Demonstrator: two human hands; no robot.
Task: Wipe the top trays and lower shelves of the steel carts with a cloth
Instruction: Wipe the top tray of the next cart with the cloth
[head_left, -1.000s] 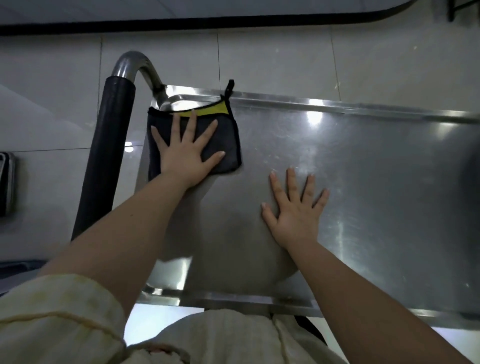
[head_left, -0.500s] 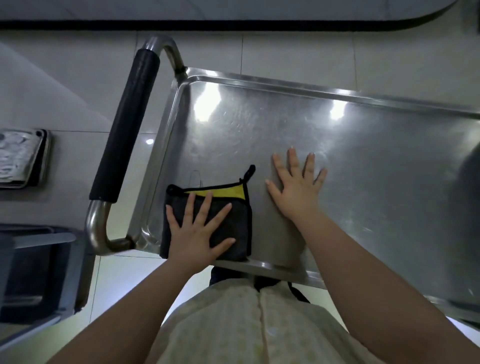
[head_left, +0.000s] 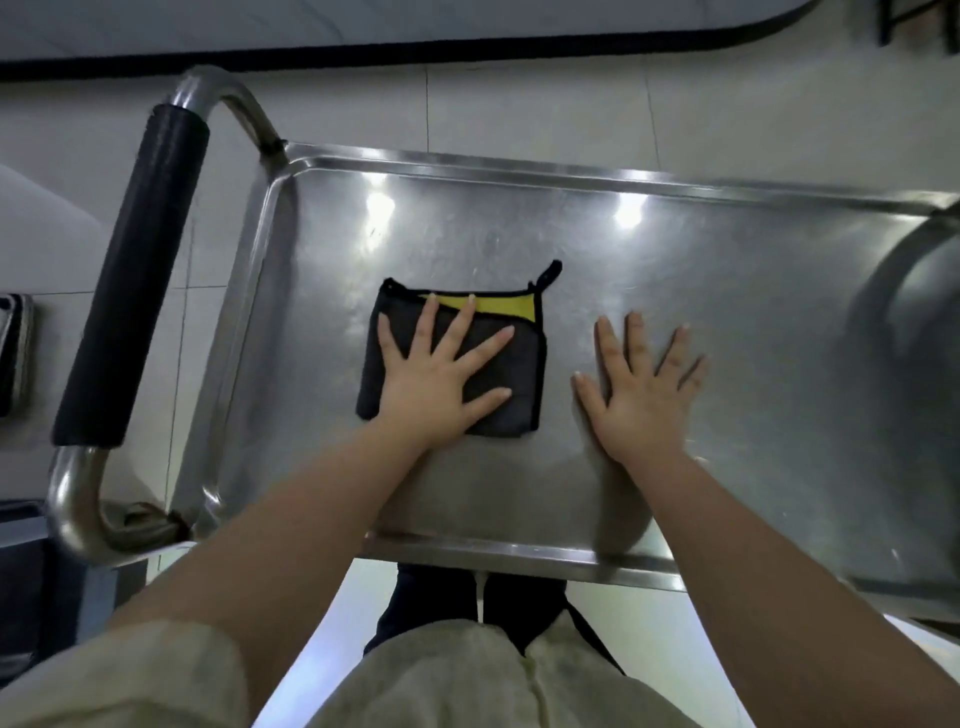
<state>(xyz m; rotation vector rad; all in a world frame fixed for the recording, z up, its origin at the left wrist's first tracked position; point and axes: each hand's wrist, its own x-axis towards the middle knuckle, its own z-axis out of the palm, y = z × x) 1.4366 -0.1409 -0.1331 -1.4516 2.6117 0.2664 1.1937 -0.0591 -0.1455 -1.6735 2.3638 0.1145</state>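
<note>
Cart tray (head_left: 727, 312) could shift under the push if the right hand (head_left: 641, 400), flat and spread on bare steel, eases off. Folded cloth (head_left: 524, 364) lies mid-tray under the left hand (head_left: 431, 384), fingers splayed flat and gripping nothing, so it may slip or bunch and leave corners unwiped.
</note>
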